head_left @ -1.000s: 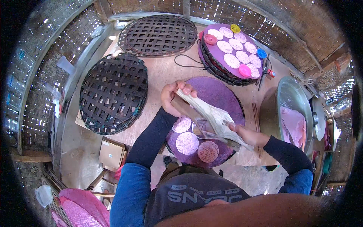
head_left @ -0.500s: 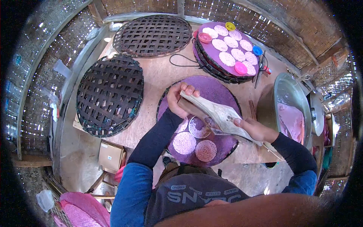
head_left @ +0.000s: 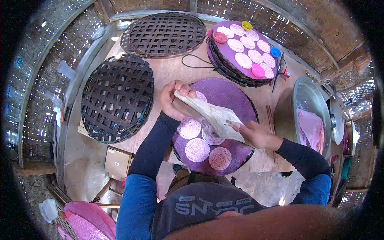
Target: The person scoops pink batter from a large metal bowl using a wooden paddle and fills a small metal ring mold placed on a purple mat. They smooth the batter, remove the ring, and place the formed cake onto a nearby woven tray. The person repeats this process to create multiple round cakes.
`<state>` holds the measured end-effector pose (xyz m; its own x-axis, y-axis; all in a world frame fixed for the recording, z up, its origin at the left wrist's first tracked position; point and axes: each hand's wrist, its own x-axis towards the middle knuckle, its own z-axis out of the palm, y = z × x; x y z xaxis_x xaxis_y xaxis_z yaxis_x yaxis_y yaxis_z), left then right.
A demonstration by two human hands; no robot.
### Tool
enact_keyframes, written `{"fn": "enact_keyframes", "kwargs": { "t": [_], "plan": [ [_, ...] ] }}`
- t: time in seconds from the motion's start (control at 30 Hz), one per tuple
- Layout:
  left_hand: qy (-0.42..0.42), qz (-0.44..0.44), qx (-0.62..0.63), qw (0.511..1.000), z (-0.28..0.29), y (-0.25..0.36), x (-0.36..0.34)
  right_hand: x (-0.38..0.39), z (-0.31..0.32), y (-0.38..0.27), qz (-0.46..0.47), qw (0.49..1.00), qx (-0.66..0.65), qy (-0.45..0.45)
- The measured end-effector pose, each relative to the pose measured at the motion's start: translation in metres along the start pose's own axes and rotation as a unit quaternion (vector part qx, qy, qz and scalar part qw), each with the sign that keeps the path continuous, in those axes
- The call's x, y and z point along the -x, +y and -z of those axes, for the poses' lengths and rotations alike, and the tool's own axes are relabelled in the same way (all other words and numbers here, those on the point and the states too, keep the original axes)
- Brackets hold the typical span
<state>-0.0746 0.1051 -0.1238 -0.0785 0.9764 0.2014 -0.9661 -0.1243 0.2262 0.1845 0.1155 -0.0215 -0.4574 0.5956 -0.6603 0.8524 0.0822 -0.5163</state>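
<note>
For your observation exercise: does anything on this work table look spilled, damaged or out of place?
Nothing stands out. Pale round discs lie flat and apart on the purple round mat, and both hands, left hand and right hand, hold a pale flat sheet over it.

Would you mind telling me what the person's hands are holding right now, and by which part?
Both hands hold one flat pale board over the purple tray: the left hand grips its upper-left end, the right hand its lower-right end.

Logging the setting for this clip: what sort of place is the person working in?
Probably a small rustic food workshop in a woven-bamboo hut. Woven walls enclose a wooden table with dark lattice trays, purple mats carrying pale round discs, and a metal basin of pink dough or batter.
</note>
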Motion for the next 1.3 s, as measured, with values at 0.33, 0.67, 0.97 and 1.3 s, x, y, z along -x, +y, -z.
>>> {"fn": "enact_keyframes", "kwargs": {
  "t": [0.33,0.67,0.97,1.3],
  "plan": [
    [0.007,0.029,0.052,0.998,-0.007,-0.015,0.005,0.005,0.006,0.022,-0.033,0.993,0.106,0.049],
    [0.045,0.008,0.023,0.999,-0.002,-0.026,-0.006,0.006,0.006,0.023,0.017,0.992,0.087,0.085],
    [-0.122,0.083,-0.185,0.972,-0.035,0.001,-0.018,0.000,0.009,0.033,0.132,0.981,-0.089,0.112],
    [-0.099,-0.116,-0.736,0.660,-0.080,-0.012,0.036,-0.005,0.004,0.015,0.147,0.799,-0.574,-0.097]
  ]
}}
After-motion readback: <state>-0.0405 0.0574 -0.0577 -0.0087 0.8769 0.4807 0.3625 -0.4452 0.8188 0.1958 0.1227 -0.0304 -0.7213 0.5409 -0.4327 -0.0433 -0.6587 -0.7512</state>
